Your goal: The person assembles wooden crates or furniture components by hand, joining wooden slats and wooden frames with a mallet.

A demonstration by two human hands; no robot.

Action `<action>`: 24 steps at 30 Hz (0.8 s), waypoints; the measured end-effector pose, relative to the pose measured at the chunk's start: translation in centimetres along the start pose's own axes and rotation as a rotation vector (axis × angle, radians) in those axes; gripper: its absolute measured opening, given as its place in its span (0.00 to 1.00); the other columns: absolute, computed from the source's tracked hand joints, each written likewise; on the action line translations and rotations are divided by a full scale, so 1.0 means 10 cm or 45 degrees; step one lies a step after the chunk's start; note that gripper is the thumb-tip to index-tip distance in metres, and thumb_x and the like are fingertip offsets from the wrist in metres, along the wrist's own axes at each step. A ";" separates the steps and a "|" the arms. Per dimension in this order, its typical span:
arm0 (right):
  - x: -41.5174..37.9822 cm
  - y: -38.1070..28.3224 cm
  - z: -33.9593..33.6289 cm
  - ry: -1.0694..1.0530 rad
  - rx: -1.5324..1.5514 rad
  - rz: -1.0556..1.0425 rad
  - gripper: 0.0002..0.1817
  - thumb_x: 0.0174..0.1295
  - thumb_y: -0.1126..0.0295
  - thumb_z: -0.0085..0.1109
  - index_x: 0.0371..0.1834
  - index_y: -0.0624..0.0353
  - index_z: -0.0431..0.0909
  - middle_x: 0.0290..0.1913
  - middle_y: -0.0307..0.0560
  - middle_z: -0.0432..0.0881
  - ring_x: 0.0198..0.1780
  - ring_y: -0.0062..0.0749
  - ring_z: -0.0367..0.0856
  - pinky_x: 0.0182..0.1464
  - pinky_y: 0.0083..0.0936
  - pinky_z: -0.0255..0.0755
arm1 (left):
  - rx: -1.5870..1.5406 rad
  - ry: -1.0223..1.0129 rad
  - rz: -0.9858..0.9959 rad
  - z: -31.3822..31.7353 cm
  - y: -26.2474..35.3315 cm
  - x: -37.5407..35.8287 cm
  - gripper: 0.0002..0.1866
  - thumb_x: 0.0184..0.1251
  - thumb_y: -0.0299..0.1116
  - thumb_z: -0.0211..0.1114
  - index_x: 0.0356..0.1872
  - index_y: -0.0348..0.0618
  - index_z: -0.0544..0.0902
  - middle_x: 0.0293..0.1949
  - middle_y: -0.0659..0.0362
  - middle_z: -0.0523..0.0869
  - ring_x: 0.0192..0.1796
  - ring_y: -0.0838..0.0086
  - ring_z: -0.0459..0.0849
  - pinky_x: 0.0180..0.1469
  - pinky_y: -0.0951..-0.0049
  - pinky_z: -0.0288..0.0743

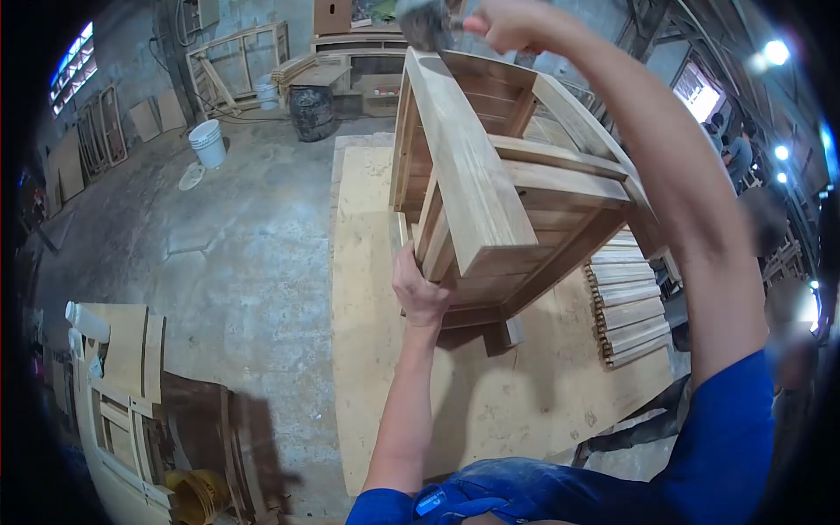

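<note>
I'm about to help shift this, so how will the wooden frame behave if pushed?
The wooden frame would probably stay stiff, its thick boards looking joined. Likely rather heavy, being large and wooden. Pushed high, it might tip, since it stands tall.

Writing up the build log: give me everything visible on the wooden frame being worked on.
The wooden frame looks like bare, unpainted wood, light brown with redder panels. It has rails, plank-like panels and a broad pale board slanting across the near side. It sits at an angle on a pale sheet, left of a row of slats. The left hand grips its near-left edge. The right hand holds a blurred tool at the board's far end; contact is unclear.
</note>
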State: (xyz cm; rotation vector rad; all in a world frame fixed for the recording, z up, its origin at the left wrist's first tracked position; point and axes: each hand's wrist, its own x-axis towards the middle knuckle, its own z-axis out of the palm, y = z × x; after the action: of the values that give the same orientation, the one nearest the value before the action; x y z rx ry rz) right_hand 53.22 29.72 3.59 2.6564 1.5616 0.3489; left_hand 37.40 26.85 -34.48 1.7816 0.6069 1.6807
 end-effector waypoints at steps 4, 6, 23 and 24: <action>-0.68 0.16 -0.44 0.224 0.119 -0.136 0.14 0.59 0.74 0.51 0.44 0.72 0.78 0.30 0.55 0.80 0.34 0.41 0.82 0.34 0.34 0.74 | 0.075 0.046 0.087 0.23 -0.18 0.10 0.17 0.62 0.39 0.68 0.38 0.35 0.77 0.30 0.48 0.75 0.31 0.48 0.77 0.35 0.54 0.71; -1.13 0.36 -0.32 0.519 0.273 -0.100 0.14 0.60 0.72 0.55 0.47 0.67 0.78 0.30 0.48 0.79 0.32 0.35 0.80 0.33 0.31 0.73 | 0.106 0.061 0.086 0.48 -0.34 0.25 0.17 0.62 0.40 0.69 0.37 0.35 0.76 0.30 0.47 0.76 0.31 0.47 0.77 0.35 0.53 0.71; -6.66 0.43 3.60 -0.155 1.143 1.295 0.16 0.49 0.66 0.63 0.36 0.67 0.75 0.32 0.64 0.80 0.37 0.64 0.80 0.39 0.48 0.72 | 0.532 -0.579 -0.286 1.67 -0.70 0.70 0.52 0.59 0.64 0.66 0.67 0.21 0.66 0.64 0.37 0.76 0.67 0.52 0.76 0.69 0.58 0.68; -6.72 0.41 3.59 -0.127 1.090 1.256 0.15 0.49 0.67 0.62 0.36 0.67 0.76 0.32 0.64 0.81 0.37 0.65 0.80 0.38 0.50 0.72 | 0.318 -0.638 -0.146 1.41 -0.51 0.31 0.47 0.60 0.55 0.68 0.68 0.24 0.66 0.66 0.38 0.74 0.68 0.52 0.74 0.70 0.58 0.65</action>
State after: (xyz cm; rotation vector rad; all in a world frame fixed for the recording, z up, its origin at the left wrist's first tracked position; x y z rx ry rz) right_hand 32.96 -27.74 -42.33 3.8131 0.2080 -0.5857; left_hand 52.07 30.93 -36.01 2.1923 0.6920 1.0535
